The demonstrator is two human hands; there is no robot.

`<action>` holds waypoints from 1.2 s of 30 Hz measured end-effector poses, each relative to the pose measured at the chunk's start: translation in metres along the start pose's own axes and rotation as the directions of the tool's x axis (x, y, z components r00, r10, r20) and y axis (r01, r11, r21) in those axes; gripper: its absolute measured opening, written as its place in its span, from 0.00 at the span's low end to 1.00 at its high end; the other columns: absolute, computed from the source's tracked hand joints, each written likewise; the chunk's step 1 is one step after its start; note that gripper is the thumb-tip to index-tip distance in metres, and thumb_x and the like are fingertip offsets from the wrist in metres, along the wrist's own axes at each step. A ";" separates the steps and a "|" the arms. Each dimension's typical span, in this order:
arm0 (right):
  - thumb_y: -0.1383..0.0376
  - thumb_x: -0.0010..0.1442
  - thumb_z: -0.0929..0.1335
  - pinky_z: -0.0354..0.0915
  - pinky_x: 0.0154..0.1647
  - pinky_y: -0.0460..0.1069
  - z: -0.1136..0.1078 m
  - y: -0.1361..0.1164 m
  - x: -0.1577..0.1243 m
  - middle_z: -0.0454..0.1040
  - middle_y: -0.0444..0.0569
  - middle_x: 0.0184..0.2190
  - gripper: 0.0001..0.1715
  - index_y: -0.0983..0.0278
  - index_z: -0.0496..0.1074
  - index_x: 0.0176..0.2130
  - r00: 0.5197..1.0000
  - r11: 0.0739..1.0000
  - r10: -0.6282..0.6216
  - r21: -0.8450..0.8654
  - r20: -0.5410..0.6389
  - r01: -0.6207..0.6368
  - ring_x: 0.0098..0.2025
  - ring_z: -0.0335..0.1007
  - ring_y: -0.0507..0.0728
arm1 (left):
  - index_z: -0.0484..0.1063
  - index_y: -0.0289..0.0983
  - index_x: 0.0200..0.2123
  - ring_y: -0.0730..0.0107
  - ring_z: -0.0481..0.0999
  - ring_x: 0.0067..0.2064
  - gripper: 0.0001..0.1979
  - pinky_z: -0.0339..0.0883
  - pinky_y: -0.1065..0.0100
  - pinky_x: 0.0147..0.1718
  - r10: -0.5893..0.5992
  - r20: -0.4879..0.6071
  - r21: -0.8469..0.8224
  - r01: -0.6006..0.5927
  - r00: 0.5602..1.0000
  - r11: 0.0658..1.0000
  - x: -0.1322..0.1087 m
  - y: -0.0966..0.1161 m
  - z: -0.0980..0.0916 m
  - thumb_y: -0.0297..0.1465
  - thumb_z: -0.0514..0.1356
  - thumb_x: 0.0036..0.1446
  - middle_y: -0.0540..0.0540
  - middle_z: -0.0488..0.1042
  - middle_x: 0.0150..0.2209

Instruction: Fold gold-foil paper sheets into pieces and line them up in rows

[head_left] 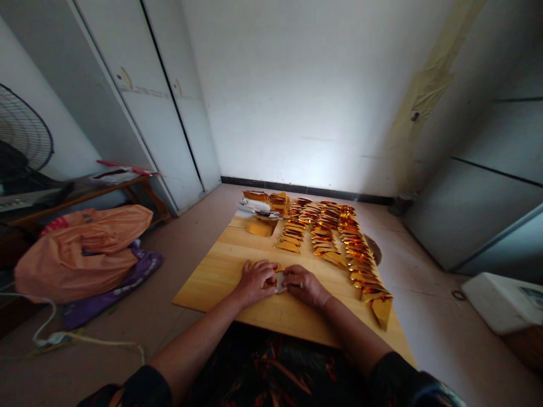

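Observation:
Between my two hands, near the front middle of the wooden board, lies a small foil paper piece (280, 280) with a pale grey face and gold-orange edges. My left hand (255, 282) is closed on its left side, fingers bent over it. My right hand (304, 284) pinches its right side with curled fingers. Rows of folded gold paper pieces (324, 234) stand beyond my hands and along the right side of the board. A stack of gold paper (278, 202) sits at the far edge.
The wooden board (212, 277) has a square recess (261, 227) with something yellowish in it. White rolled items (254, 206) lie behind that. Bags are on the floor at left, a white box at right.

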State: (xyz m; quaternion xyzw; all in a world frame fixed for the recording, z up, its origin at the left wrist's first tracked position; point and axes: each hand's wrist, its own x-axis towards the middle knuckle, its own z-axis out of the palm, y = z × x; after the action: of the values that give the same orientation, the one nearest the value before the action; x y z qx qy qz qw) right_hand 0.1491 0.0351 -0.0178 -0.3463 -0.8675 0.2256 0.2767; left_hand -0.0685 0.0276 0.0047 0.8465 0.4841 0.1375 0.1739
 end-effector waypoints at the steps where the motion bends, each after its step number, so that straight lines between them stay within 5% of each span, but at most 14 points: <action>1: 0.71 0.56 0.67 0.65 0.49 0.48 -0.001 0.000 0.002 0.72 0.49 0.43 0.11 0.59 0.78 0.37 1.000 1.000 -0.001 0.001 0.013 0.001 0.46 0.69 0.54 | 0.70 0.42 0.34 0.54 0.59 0.61 0.08 0.42 0.43 0.58 0.000 0.000 -0.003 0.000 1.000 1.000 0.000 0.000 0.000 0.37 0.61 0.51 0.48 0.67 0.59; 7: 0.70 0.56 0.69 0.65 0.46 0.46 -0.009 0.000 0.005 0.71 0.48 0.42 0.10 0.60 0.78 0.39 0.997 0.999 -0.011 0.038 0.079 0.008 0.44 0.70 0.53 | 0.69 0.41 0.33 0.54 0.59 0.61 0.08 0.42 0.43 0.57 -0.006 -0.013 -0.013 0.006 1.000 1.000 0.000 0.001 0.000 0.36 0.62 0.50 0.48 0.68 0.58; 16: 0.63 0.61 0.66 0.66 0.43 0.47 0.000 0.007 -0.001 0.72 0.51 0.41 0.11 0.61 0.79 0.34 0.992 0.992 -0.124 -0.019 -0.001 0.124 0.42 0.70 0.54 | 0.68 0.41 0.32 0.54 0.61 0.60 0.09 0.43 0.42 0.57 -0.009 -0.005 -0.002 0.009 1.000 1.000 0.001 0.003 -0.001 0.37 0.64 0.49 0.49 0.68 0.58; 22: 0.66 0.58 0.68 0.64 0.41 0.45 -0.005 0.002 0.008 0.70 0.46 0.37 0.06 0.60 0.77 0.33 0.996 0.999 0.042 0.030 0.076 -0.044 0.39 0.69 0.51 | 0.68 0.41 0.32 0.54 0.60 0.60 0.08 0.42 0.41 0.57 -0.005 -0.001 0.001 0.005 1.000 1.000 0.001 0.001 0.000 0.36 0.63 0.50 0.49 0.68 0.58; 29: 0.69 0.55 0.70 0.60 0.35 0.43 -0.005 -0.016 0.021 0.68 0.45 0.33 0.01 0.65 0.73 0.31 0.956 0.958 0.278 -0.099 0.099 -0.268 0.34 0.66 0.50 | 0.70 0.43 0.36 0.54 0.59 0.61 0.07 0.42 0.40 0.57 0.028 0.014 0.013 -0.028 1.000 1.000 0.000 -0.006 0.004 0.38 0.59 0.54 0.49 0.66 0.59; 36: 0.70 0.56 0.68 0.56 0.34 0.43 -0.004 -0.028 0.027 0.68 0.45 0.33 0.02 0.65 0.71 0.30 0.923 0.910 0.374 -0.226 0.092 -0.347 0.34 0.64 0.50 | 0.69 0.43 0.36 0.55 0.59 0.61 0.05 0.42 0.40 0.57 0.016 0.029 0.013 -0.016 0.999 1.000 0.001 -0.003 0.001 0.34 0.57 0.55 0.51 0.66 0.59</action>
State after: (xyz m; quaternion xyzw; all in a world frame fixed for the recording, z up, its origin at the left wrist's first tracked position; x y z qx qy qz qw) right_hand 0.1218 0.0371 0.0099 -0.5115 -0.8237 0.2046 0.1345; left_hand -0.0701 0.0298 0.0026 0.8533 0.4756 0.1233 0.1744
